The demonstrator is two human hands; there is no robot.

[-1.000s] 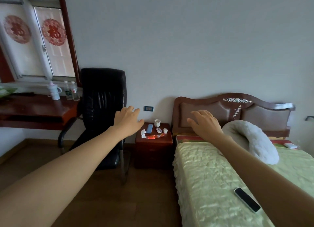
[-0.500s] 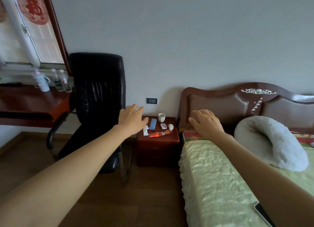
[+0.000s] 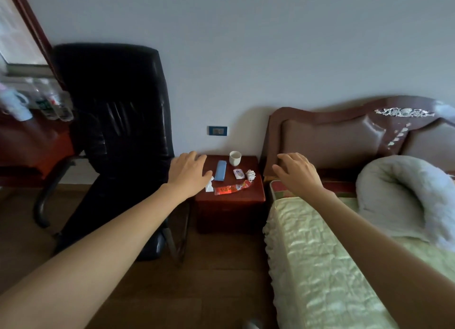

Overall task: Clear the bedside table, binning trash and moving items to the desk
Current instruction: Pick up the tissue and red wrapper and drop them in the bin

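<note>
The dark red bedside table (image 3: 231, 200) stands between a chair and the bed. On it are a white cup (image 3: 235, 158), a blue flat case (image 3: 220, 170), a small white packet (image 3: 238, 173), a white coiled cable (image 3: 250, 174), a red snack wrapper (image 3: 231, 188) and a crumpled white tissue (image 3: 209, 185). My left hand (image 3: 188, 173) is stretched out, fingers relaxed, in front of the table's left edge and holds nothing. My right hand (image 3: 296, 173) is held out, fingers relaxed and empty, in front of the headboard, right of the table.
A black leather chair (image 3: 113, 121) stands left of the table. The wooden desk (image 3: 32, 144) at far left carries bottles (image 3: 53, 104) and a white jug (image 3: 14, 104). The bed (image 3: 332, 267) with a green cover and a white pillow (image 3: 403, 195) fills the right. Wooden floor lies below.
The view has come closer to the bedside table and shifted right. Both outstretched hands keep their pose; the table's items look larger. The phone on the bed has left the view.
</note>
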